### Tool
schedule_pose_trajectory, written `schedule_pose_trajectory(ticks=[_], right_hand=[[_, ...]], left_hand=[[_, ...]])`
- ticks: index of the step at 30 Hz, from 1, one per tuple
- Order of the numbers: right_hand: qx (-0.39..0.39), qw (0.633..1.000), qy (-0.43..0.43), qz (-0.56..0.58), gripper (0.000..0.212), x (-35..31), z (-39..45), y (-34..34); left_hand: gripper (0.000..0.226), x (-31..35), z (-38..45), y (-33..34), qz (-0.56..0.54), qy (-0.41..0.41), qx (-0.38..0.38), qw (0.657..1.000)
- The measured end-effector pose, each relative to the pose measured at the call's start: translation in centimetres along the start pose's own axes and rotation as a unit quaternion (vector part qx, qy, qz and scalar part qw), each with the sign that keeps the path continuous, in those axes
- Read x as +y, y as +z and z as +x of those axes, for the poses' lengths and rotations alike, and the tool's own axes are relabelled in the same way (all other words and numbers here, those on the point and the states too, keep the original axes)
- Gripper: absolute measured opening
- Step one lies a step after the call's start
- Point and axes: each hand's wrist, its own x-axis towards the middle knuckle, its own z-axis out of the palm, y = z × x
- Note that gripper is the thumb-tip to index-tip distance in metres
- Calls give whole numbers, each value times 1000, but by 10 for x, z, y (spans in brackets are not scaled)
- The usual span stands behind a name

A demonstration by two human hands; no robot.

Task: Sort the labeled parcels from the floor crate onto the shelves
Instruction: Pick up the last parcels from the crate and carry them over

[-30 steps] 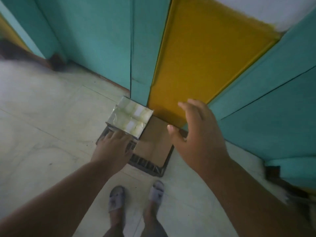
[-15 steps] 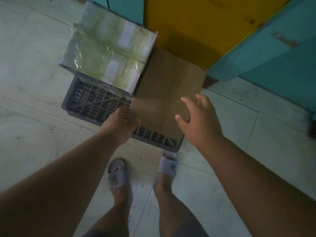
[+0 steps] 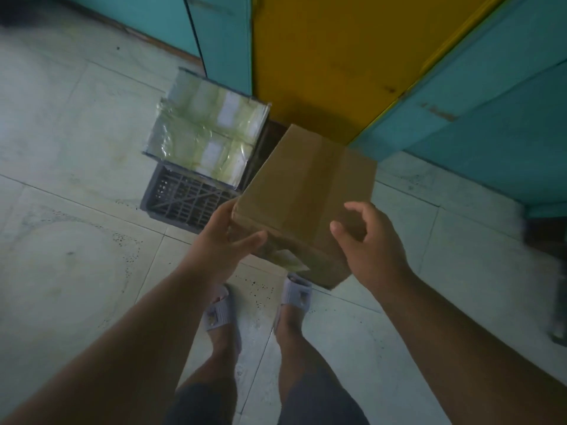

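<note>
A brown cardboard box (image 3: 306,185) with a tape strip along its top hangs tilted above the right part of the dark grey lattice crate (image 3: 184,200). My left hand (image 3: 227,243) grips its near left corner, thumb on the front face beside a pale label (image 3: 288,259). My right hand (image 3: 371,243) is at the box's near right edge, fingers curled and apart, not clearly gripping. A parcel wrapped in shiny clear plastic (image 3: 208,139), bearing white labels, lies across the crate's far left part.
Teal panels (image 3: 221,41) and a yellow panel (image 3: 331,56) stand right behind the crate. My feet in pale slippers (image 3: 294,294) are on the tiled floor just before it. A dark blurred object (image 3: 549,240) sits at the right edge.
The brown box has come up out of the crate and tilted toward me, with my left hand now gripping its corner. My right hand stays beside its right edge.
</note>
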Motion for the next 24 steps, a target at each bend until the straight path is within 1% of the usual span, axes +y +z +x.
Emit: schedule_pose_trajectory(ticks=[2, 3, 4, 5, 6, 7, 9, 11, 13, 15, 16, 17, 18, 19, 20, 22, 23, 24], right_hand=[[-16, 999, -26, 44, 50, -26, -41, -48], [-27, 996, -45, 74, 58, -40, -60, -72], [-37, 992, -67, 101, 67, -53, -78, -94], [-41, 989, -87, 116, 75, -66, -96, -115], [-35, 987, -103, 121, 81, -78, -112, -133], [-22, 985, -115, 125, 84, -91, -126, -149], [10, 976, -118, 185, 77, -118, -152, -176], [56, 950, -108, 287, 59, -142, -177, -196], [103, 920, -68, 371, 42, -161, -198, -213], [107, 885, 0, 454, 30, -170, -214, -229], [96, 866, 38, 489, 26, -171, -220, -236], [80, 848, 66, 519, 23, -172, -229, -243], [65, 836, 74, 540, 23, -173, -240, -248], [56, 832, 67, 548, 29, -173, -251, -250], [50, 837, 46, 543, 44, -172, -262, -251], [57, 857, -26, 511, 85, -168, -287, -246], [69, 869, -68, 485, 100, -166, -300, -243], [87, 878, -109, 458, 109, -162, -310, -241]], left_hand=[[34, 44, -44, 2, 9, 32, 19, 999], [22, 64, -66, 3, 36, 47, 53, 997], [17, 84, -87, 2, 68, 54, 93, 992], [21, 105, -110, 2, 94, 55, 127, 986], [32, 125, -131, 1, 111, 54, 145, 982], [42, 143, -151, 0, 117, 54, 147, 981], [48, 177, -187, -2, 115, 62, 133, 983], [43, 204, -220, -6, 120, 88, 109, 983], [40, 223, -247, -14, 154, 149, 57, 975], [38, 236, -267, -25, 192, 209, -19, 959], [49, 241, -276, -31, 207, 226, -55, 950], [64, 244, -280, -35, 220, 236, -83, 943], [76, 245, -283, -37, 231, 246, -101, 936], [80, 243, -286, -36, 238, 262, -109, 929], [77, 242, -289, -34, 235, 283, -106, 924], [61, 242, -300, -26, 216, 320, -84, 919], [56, 242, -304, -22, 207, 327, -80, 919], [54, 242, -306, -17, 198, 328, -81, 920]])
